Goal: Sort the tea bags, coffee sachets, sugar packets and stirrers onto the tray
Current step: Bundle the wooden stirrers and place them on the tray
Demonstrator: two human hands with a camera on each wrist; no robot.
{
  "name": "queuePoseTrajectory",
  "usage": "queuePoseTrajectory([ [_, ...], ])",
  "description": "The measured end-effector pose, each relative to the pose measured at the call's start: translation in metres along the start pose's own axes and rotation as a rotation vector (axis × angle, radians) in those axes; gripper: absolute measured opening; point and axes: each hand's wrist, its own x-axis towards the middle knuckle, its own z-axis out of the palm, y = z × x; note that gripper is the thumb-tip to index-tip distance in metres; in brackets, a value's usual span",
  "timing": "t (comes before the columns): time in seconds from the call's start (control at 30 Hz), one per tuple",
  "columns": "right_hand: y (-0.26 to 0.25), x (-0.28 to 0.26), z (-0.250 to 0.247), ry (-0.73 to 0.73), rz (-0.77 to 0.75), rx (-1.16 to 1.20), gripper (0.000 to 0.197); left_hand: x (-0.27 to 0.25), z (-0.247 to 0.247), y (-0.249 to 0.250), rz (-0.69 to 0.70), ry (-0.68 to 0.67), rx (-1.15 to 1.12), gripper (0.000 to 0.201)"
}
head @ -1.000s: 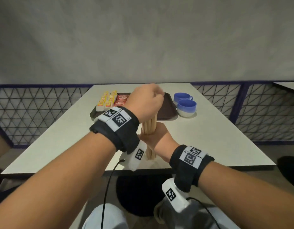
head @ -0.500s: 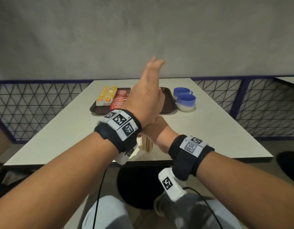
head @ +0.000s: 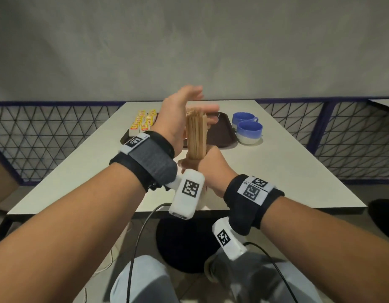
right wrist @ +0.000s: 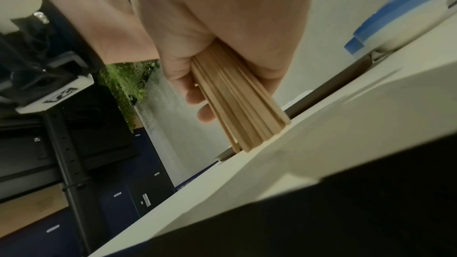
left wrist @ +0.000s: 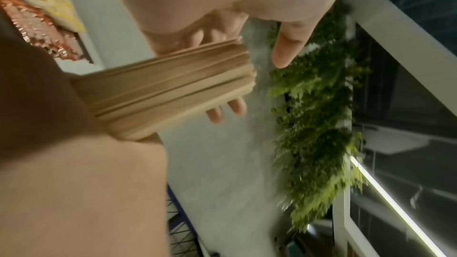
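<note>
My right hand point(head: 207, 165) grips an upright bundle of pale wooden stirrers point(head: 196, 136), their lower ends on the white worktop point(head: 276, 171). My left hand point(head: 178, 119), fingers straight, hovers beside the bundle's top. The brown tray point(head: 222, 132) lies beyond.

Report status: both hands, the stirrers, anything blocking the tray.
Right hand grips the stirrer bundle upright, lower ends on the table. Left hand open, fingers straight beside the bundle's top. Tray right half bare; two blue cups beside it.
</note>
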Motion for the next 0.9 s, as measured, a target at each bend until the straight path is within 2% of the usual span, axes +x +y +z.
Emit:
queuePoseTrajectory([
  [0.17,0.005,-0.004,0.002,-0.048,0.113,-0.137,0.016,-0.006,0.002,-0.021,-0.053,-0.052,-0.018,0.038],
  [0.3,-0.002,-0.002,-0.004,-0.113,0.101,-0.019,0.017,-0.001,-0.001,-0.026,-0.017,-0.072,0.023,0.048],
  [0.4,-0.002,-0.007,0.000,-0.113,0.112,0.001,0.004,-0.004,0.001,-0.032,0.053,-0.070,0.084,0.037],
  [0.53,0.000,-0.007,0.004,-0.076,0.148,0.009,0.016,-0.005,0.004,-0.037,0.148,-0.043,0.149,0.021],
  [0.7,-0.004,0.003,0.006,-0.001,0.137,0.008,0.017,0.001,0.003,-0.031,0.221,-0.051,0.141,0.022],
  [0.83,0.003,0.001,0.011,-0.040,0.170,-0.103,0.022,-0.005,0.003,-0.044,0.212,-0.030,0.186,0.032],
  [0.9,0.001,0.002,0.009,-0.067,0.157,-0.088,0.022,-0.003,0.004,-0.041,0.195,-0.031,0.168,0.039],
])
